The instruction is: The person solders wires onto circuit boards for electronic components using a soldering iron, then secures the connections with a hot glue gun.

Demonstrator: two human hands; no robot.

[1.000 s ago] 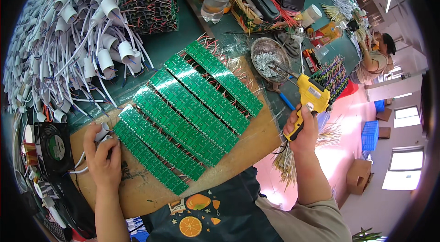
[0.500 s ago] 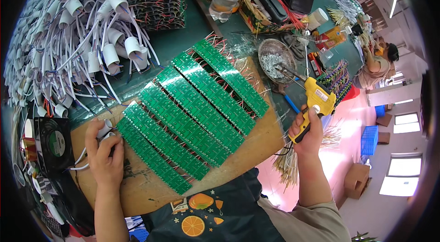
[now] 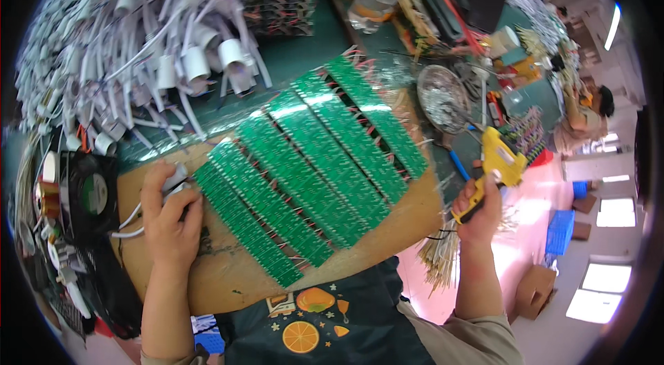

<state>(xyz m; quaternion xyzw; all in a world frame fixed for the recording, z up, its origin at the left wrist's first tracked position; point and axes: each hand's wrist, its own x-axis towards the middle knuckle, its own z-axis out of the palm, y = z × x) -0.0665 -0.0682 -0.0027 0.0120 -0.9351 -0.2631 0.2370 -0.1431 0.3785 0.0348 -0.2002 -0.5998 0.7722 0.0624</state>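
Yellow pistol-grip tool (image 3: 503,157): one, right hand (image 3: 482,207); white cylinders (image 3: 178,175): two, left hand (image 3: 170,218).

An electronics workshop: at a green bench (image 3: 297,48) are rows of circuit boards (image 3: 325,161), a heap of wired white sockets (image 3: 197,64), a yellow gun-shaped tool (image 3: 503,157) and a black fan (image 3: 93,192); farther off, another person (image 3: 577,117), a blue crate (image 3: 559,232), a carton (image 3: 535,292) and a strip light (image 3: 612,26)
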